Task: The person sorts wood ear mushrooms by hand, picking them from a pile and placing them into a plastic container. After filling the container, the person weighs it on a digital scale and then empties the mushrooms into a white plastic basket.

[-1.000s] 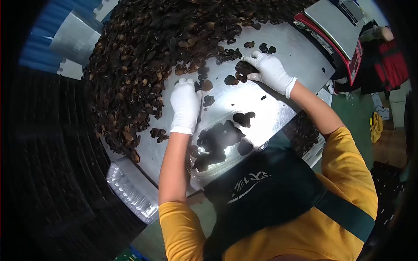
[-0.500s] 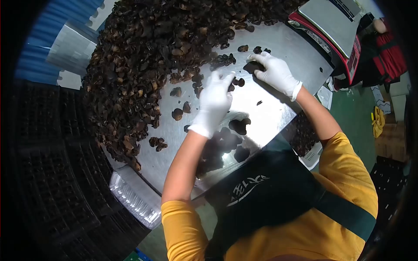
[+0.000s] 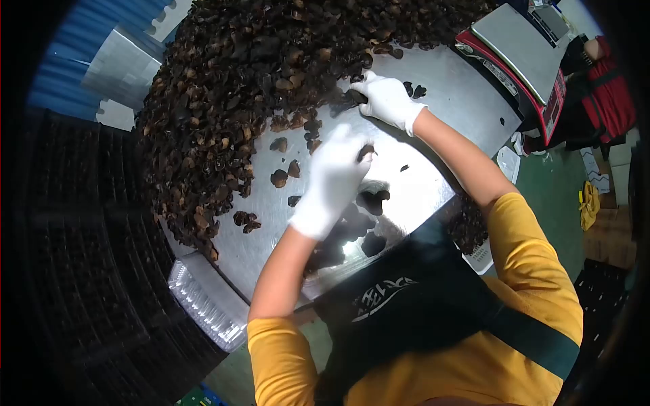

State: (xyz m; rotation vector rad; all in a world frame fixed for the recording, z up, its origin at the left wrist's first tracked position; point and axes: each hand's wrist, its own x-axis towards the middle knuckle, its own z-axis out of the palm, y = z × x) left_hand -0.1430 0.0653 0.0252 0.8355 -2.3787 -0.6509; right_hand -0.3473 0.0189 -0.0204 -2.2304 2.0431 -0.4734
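A large heap of dark brown wood ear mushrooms [image 3: 237, 88] covers the back and left of the metal table [image 3: 413, 179]. My left hand [image 3: 332, 176], in a white glove, is closed with a small dark wood ear piece [image 3: 366, 151] at its fingertips. By the edge of the heap, my gloved right hand [image 3: 387, 101] has its fingers curled round another dark wood ear [image 3: 357, 97]; that spot is slightly blurred. Nearer my apron lie larger dark pieces [image 3: 373, 201]. Several loose wood ears [image 3: 279, 178] are scattered left of my left hand.
A red scale [image 3: 518, 54] with a metal plate stands at the back right. Clear plastic trays [image 3: 206, 301] sit at the table's left edge, beside stacked black crates [image 3: 81, 243]. A white basket [image 3: 479, 257] of wood ears is below right. Someone in red [image 3: 604, 95] is beyond the scale.
My right hand has moved left to the heap's edge with a dark piece. My left hand has come slightly toward me and closed on a small piece.
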